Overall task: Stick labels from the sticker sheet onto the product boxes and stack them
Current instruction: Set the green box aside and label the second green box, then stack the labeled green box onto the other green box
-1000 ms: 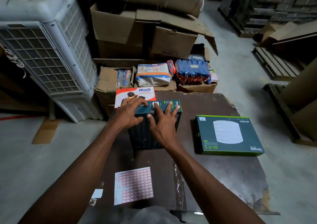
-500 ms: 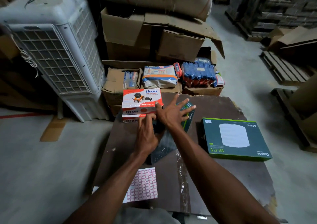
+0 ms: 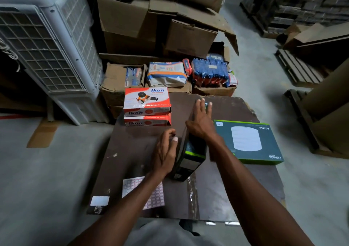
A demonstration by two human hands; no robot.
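A: The dark Omada box is tipping up on edge at centre frame; a second ago it was lying flat!

B: Right hand is pressing flat, fingers straight; left hand is bracing its side, fingers loosely curled.

A: Likely flipping it to stack. The sticker sheet is lying at lower centre of the desk.

I count two hands: my left hand and my right hand. I see two dark green Omada boxes, one up on its edge and one lying flat. Two red and white Ikon boxes sit in one stack. There is one sticker sheet, one small white slip and one white air cooler.
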